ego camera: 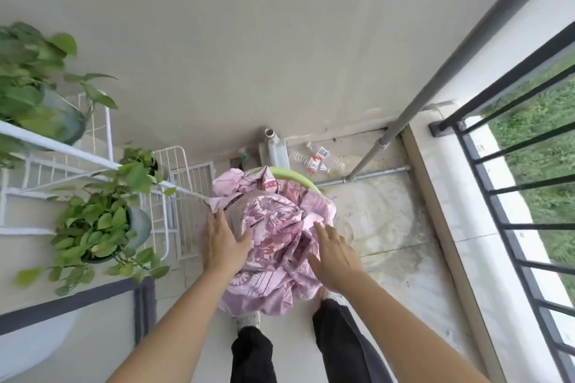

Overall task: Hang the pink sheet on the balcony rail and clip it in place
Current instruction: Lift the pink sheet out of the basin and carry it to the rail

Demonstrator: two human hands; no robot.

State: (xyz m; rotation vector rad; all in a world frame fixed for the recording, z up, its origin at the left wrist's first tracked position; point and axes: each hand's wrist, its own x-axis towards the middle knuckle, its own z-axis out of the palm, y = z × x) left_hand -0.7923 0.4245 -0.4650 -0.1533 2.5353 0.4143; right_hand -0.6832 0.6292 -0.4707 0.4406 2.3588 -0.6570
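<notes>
A crumpled pink patterned sheet (273, 233) is piled in a green basin (298, 179) on the balcony floor, spilling over its near side. My left hand (222, 242) hovers at the sheet's left edge, fingers spread and empty. My right hand (334, 255) reaches over the sheet's right side, fingers apart, holding nothing. The black balcony rail (510, 71) runs along the right side, above a pale ledge. No clips are visible.
A white wire plant stand (102, 162) with leafy potted plants (96, 227) stands on the left. A plastic jug (275, 149) and empty bottles (317, 160) lie by the wall. A grey pipe (435, 78) slants down to the floor. My feet are below the basin.
</notes>
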